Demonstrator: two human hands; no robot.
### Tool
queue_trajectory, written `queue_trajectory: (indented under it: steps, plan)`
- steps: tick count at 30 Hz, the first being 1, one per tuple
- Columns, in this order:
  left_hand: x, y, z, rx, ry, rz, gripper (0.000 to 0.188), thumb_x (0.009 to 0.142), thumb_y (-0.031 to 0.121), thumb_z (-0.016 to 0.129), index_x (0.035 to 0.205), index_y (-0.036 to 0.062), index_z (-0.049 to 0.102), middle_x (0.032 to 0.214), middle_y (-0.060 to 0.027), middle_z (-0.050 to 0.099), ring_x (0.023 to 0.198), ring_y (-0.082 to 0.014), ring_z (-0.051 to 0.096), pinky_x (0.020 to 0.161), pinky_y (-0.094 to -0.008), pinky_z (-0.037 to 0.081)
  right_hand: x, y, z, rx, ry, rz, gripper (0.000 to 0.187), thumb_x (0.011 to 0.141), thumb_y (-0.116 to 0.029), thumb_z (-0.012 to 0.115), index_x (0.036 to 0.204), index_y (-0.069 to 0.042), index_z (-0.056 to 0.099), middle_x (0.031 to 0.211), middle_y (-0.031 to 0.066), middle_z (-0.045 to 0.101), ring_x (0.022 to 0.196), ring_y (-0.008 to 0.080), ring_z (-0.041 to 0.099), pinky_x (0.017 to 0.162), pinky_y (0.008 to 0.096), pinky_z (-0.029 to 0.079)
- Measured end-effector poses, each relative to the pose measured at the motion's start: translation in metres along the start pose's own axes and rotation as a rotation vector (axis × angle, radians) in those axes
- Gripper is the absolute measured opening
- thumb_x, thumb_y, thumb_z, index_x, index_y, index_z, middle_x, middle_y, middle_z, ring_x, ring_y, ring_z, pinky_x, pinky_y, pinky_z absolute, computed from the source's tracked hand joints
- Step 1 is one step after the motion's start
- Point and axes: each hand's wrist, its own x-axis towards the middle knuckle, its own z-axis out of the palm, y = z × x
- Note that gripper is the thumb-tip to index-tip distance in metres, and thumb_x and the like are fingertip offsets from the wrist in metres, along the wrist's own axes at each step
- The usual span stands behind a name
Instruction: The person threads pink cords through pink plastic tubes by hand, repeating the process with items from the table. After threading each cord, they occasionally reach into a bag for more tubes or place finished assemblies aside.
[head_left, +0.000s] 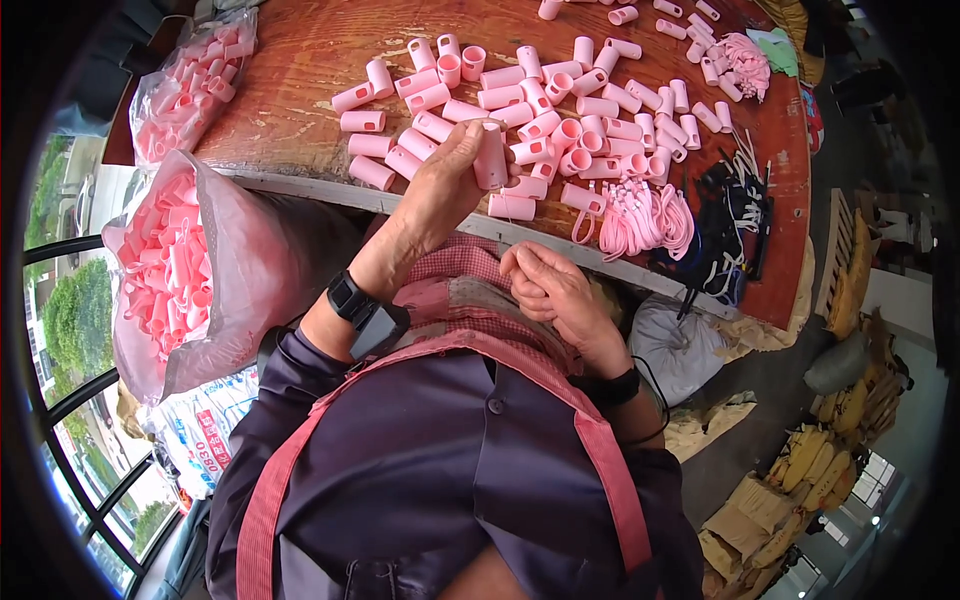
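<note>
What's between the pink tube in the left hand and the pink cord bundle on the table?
In the head view, loose pink tubes lie on the table between the held tube and the cord bundle.

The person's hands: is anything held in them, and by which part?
The left hand grips a pink tube by its side; whether the right hand holds anything cannot be told.

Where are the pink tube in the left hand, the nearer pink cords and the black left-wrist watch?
Pink tube (pixel 491 158), head view: side wall.
Pink cords (pixel 634 220), head view: bundle's middle.
Black watch (pixel 348 294), head view: its face.
</note>
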Motion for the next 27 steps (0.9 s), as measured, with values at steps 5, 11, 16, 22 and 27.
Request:
queue_trajectory:
  steps: [5,11,16,22,27]
  plan:
    - [0.002,-0.004,0.009,0.009,-0.035,0.017,0.033,0.101,0.031,0.044,0.119,0.0038,0.046,0.104,-0.0094,0.055,0.095,-0.0200,0.056,0.092,-0.0361,0.045,-0.003,0.002,-0.003,0.030,0.004,-0.014,0.026,0.103,-0.029,0.039,0.098,-0.006,0.050,0.062,-0.0080,0.028,0.047,0.0000,0.023,0.042,0.0164,0.019]
    - [0.006,-0.010,0.020,0.017,-0.018,0.023,0.026,0.100,0.025,0.044,0.116,0.0048,0.045,0.103,-0.0089,0.055,0.094,-0.0195,0.055,0.091,-0.0358,0.044,-0.010,0.002,-0.012,0.064,0.013,-0.022,0.027,0.103,-0.029,0.038,0.097,-0.006,0.050,0.062,-0.0079,0.028,0.047,0.0002,0.023,0.042,0.0167,0.019]
    - [0.007,-0.023,0.023,0.244,-0.128,0.053,0.024,0.098,0.023,0.044,0.114,0.0052,0.043,0.102,-0.0069,0.052,0.095,-0.0159,0.054,0.091,-0.0320,0.042,-0.011,0.004,-0.017,0.097,0.040,-0.063,0.027,0.103,-0.029,0.038,0.096,-0.006,0.050,0.062,-0.0079,0.028,0.047,0.0005,0.022,0.041,0.0172,0.018]
    - [0.015,-0.048,0.028,0.408,-0.280,-0.009,0.027,0.098,0.026,0.046,0.116,0.0061,0.041,0.102,-0.0034,0.049,0.096,-0.0113,0.051,0.088,-0.0263,0.041,-0.012,0.004,-0.028,0.182,0.103,-0.175,0.026,0.103,-0.029,0.041,0.095,-0.006,0.050,0.062,-0.0080,0.028,0.047,0.0007,0.022,0.041,0.0179,0.018]
    - [0.015,-0.065,0.055,0.352,-0.242,-0.244,0.035,0.096,0.033,0.050,0.121,0.0096,0.042,0.096,-0.0075,0.054,0.092,-0.0175,0.052,0.083,-0.0331,0.042,-0.021,0.005,-0.045,0.246,0.185,-0.218,0.027,0.102,-0.029,0.043,0.095,-0.005,0.051,0.062,-0.0079,0.028,0.047,0.0011,0.022,0.041,0.0179,0.018]
